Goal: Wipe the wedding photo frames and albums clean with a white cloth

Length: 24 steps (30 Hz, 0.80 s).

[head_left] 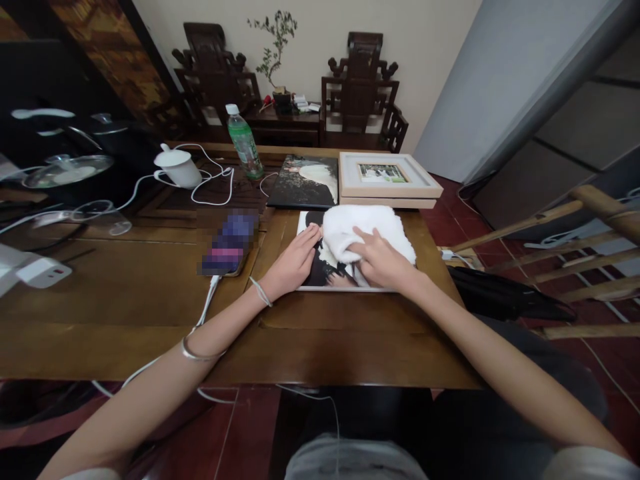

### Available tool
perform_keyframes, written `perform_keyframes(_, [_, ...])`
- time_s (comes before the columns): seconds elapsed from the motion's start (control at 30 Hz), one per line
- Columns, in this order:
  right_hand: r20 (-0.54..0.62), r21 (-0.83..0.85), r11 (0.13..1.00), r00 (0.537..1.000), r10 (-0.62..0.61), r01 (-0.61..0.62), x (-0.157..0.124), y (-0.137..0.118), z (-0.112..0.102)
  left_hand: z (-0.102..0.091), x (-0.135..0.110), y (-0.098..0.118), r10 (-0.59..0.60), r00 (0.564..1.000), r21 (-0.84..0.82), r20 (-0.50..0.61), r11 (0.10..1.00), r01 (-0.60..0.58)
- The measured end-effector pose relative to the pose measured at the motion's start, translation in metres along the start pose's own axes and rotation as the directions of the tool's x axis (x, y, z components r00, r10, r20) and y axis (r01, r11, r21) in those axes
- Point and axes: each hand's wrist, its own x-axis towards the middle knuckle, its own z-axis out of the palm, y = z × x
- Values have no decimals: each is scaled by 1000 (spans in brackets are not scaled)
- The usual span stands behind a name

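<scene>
A photo panel with a white edge [320, 270] lies flat on the wooden table in front of me. Bunched over its upper right part is a white cloth [373, 223], which hides much of the picture. My right hand [383, 261] grips the cloth from the near side, its fingers partly sunk in the folds. My left hand [296, 261] rests with fingers stretched out along the panel's left edge, holding nothing.
Behind the panel lie a dark photo panel [305, 181] and pale wood picture frames [420, 180]. A charging phone [230, 243], a green-labelled bottle [245, 143], a lidded white cup [177, 167] and a pot [75, 180] stand left. White cables trail across the table [150, 300].
</scene>
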Motion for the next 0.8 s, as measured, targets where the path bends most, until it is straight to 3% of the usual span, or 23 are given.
perform_keyframes(0.2, [93, 28, 994, 990, -108, 105, -67, -49, -1, -2, 0, 3, -16, 1000, 7, 13, 1000, 16])
perform_keyframes(0.37, [139, 72, 990, 982, -131, 122, -83, -62, -7, -3, 1, 6, -22, 1000, 11, 23, 1000, 21])
perform_keyframes(0.5, [104, 92, 992, 990, -98, 89, -62, -48, -8, -2, 1, 4, -11, 1000, 7, 21, 1000, 11])
perform_keyframes(0.8, [29, 11, 999, 998, 47, -47, 31, 2, -10, 0, 0, 0, -6, 1000, -25, -9, 1000, 6])
